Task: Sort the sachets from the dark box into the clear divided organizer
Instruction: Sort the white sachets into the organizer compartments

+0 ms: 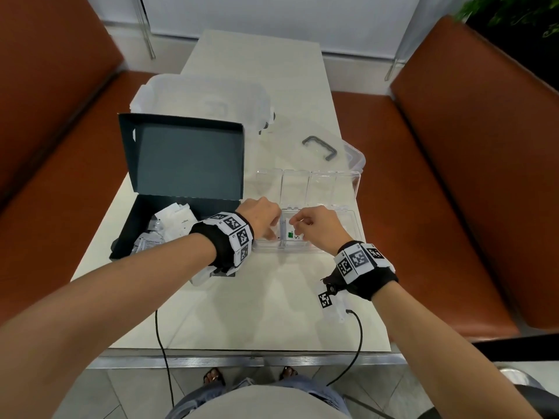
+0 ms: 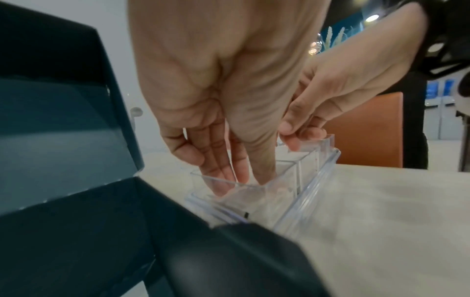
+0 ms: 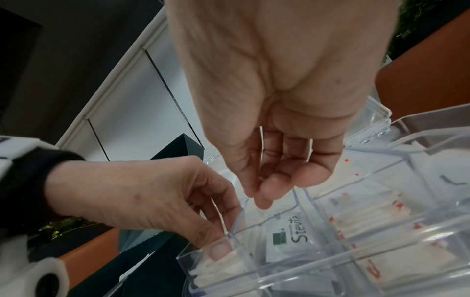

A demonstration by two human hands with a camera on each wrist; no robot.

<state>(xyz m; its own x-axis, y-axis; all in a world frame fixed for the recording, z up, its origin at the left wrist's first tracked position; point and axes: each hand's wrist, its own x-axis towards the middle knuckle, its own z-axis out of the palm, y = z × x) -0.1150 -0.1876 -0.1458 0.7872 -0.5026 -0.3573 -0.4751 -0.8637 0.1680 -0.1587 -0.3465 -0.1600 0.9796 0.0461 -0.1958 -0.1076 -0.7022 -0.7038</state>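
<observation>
The dark box (image 1: 130, 237) stands open at the left, with several white sachets (image 1: 172, 222) inside. To its right lies the clear divided organizer (image 1: 357, 225), lid folded back. My left hand (image 1: 273, 235) reaches down into the organizer's near-left compartment (image 2: 254, 186). Its thumb and fingers (image 3: 221, 231) pinch a white sachet (image 3: 223, 259) there. My right hand (image 1: 295, 222) hovers over the adjoining compartment. Its thumb and forefinger (image 3: 259, 199) pinch the top edge of a Stevia sachet (image 3: 292, 237) standing in it. More sachets with red print (image 3: 368, 217) fill the compartment beyond.
A clear plastic tub (image 1: 199, 98) sits behind the dark box. Its clear lid with a grey handle (image 1: 320, 148) lies behind the organizer. Orange bench seats (image 1: 453, 176) flank the narrow table. Two black cables (image 1: 160, 337) hang over the near table edge.
</observation>
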